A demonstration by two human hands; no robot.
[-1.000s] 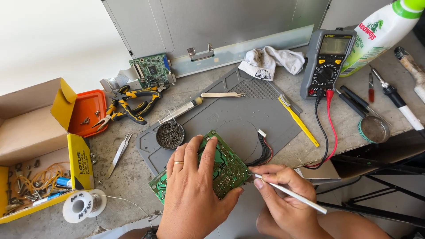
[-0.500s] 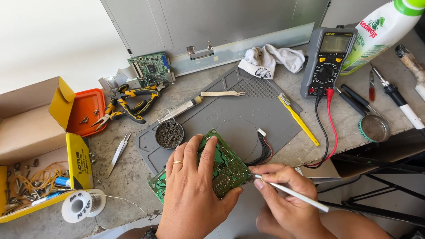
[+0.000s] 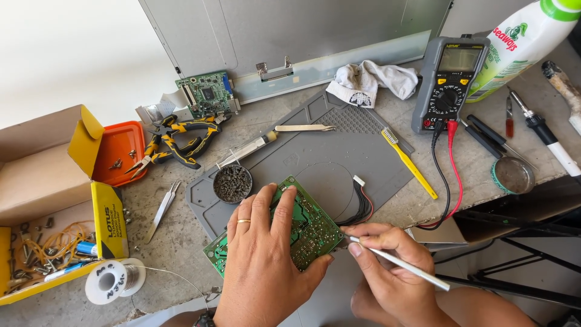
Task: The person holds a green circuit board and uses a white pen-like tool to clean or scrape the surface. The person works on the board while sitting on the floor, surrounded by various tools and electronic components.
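Nothing has visibly shifted over the last second: the left hand [image 3: 261, 260] still presses flat, fingers spread, on the green printed circuit board [image 3: 308, 233] lying on the grey silicone mat [image 3: 339, 151], while the right hand [image 3: 387, 266] keeps pinching a thin white rod-like tool [image 3: 402, 264] at the board's edge.

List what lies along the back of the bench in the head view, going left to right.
Orange tray → yellow-and-black pliers → small green board → white rag → multimeter → white bottle with green cap.
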